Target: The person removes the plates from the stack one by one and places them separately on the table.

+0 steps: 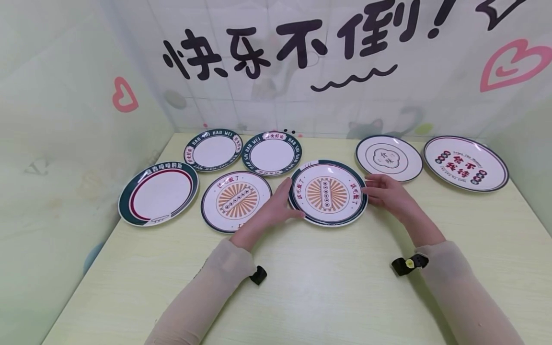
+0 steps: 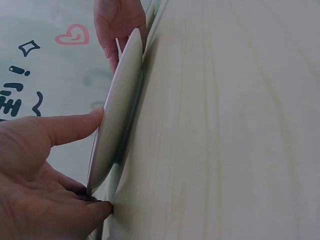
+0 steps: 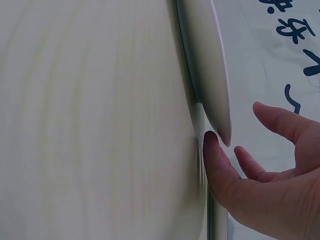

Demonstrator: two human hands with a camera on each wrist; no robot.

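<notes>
A white plate with an orange sunburst [image 1: 326, 194] sits at the middle, on top of a plate with a dark green rim [image 1: 307, 165]. My left hand [image 1: 274, 209] holds the sunburst plate at its left edge. In the left wrist view, the left thumb [image 2: 82, 125] touches the rim, and other fingers lie by the lower edge. At the right edge, my right hand [image 1: 390, 196] has its fingers spread. The right wrist view shows this hand [image 3: 272, 175] close to the plate's rim [image 3: 220, 100], with a gap at the upper finger.
A second sunburst plate [image 1: 237, 227] lies left of the stack. Two green-rimmed plates [image 1: 213, 149] [image 1: 272, 153] are behind, and another [image 1: 159, 194] is far left. Right of the stack lie a plate with a flower-shaped outline [image 1: 388, 159] and one with red characters [image 1: 465, 163]. Walls enclose the table [image 1: 327, 287].
</notes>
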